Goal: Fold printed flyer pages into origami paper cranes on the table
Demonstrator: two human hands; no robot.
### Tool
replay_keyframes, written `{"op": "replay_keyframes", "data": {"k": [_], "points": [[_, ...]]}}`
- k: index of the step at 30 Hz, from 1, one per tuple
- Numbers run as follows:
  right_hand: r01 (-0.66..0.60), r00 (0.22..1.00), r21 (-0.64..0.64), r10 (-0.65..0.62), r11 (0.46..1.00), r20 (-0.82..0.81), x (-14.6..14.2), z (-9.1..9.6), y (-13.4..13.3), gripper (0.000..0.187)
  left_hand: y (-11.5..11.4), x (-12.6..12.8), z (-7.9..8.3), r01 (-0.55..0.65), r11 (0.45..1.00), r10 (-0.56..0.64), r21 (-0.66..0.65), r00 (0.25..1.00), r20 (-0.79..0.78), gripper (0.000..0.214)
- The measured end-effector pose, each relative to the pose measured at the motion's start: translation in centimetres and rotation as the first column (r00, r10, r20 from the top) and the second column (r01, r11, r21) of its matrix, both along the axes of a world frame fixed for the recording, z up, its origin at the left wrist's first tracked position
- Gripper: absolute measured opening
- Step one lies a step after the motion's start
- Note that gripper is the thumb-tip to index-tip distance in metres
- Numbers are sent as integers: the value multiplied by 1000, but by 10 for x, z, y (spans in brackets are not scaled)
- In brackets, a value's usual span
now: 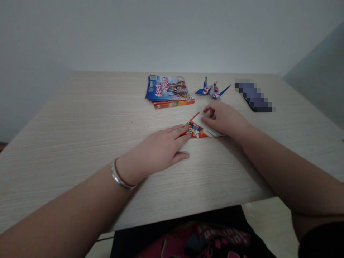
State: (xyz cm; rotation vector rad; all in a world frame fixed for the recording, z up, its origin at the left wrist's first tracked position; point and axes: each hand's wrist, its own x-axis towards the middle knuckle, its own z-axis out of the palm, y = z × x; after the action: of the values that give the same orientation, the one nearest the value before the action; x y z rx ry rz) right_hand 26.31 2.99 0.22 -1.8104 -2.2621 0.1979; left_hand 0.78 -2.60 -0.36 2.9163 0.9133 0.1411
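Note:
A small folded paper point(200, 128) lies flat on the table, printed red, orange and multicoloured on its left part and white on its right. My left hand point(163, 148), with a silver bangle at the wrist, lies flat with its fingers stretched out. Its fingertips press on the paper's left corner. Over the right part of the paper is my right hand point(224, 118), fingers loosely curled and thumb apart from the index finger. It hides the paper's right end, and I see nothing held in it.
Behind the paper, a stack of printed leaflets point(170, 89) lies at the back, blue on top with orange edges below. Right of it stands a blue and white origami crane point(213, 89). A dark phone point(254, 96) lies farther right. A pale wall point(172, 36) bounds the table behind.

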Motion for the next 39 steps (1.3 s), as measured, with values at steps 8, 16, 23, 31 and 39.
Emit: {"op": "replay_keyframes", "data": {"k": [8, 16, 23, 31, 39], "points": [[70, 997, -119, -72, 990, -12, 3, 2, 5, 23, -1, -1, -2, 13, 1000, -13, 9, 1000, 22, 56], [56, 991, -176, -33, 983, 129, 0, 9, 4, 26, 0, -1, -2, 17, 1000, -16, -15, 999, 47, 52], [38, 996, -129, -27, 991, 90, -1, 7, 2, 25, -1, 2, 1, -20, 1000, 21, -19, 998, 63, 44], [33, 995, -10, -32, 999, 93, -9, 12, 3, 28, 2, 4, 1, -116, 993, 114, 20, 991, 65, 36], [31, 983, -66, -19, 997, 181, -9, 18, -10, 34, 7, 3, -10, -39, 999, 33, 38, 987, 155, 34]]}}
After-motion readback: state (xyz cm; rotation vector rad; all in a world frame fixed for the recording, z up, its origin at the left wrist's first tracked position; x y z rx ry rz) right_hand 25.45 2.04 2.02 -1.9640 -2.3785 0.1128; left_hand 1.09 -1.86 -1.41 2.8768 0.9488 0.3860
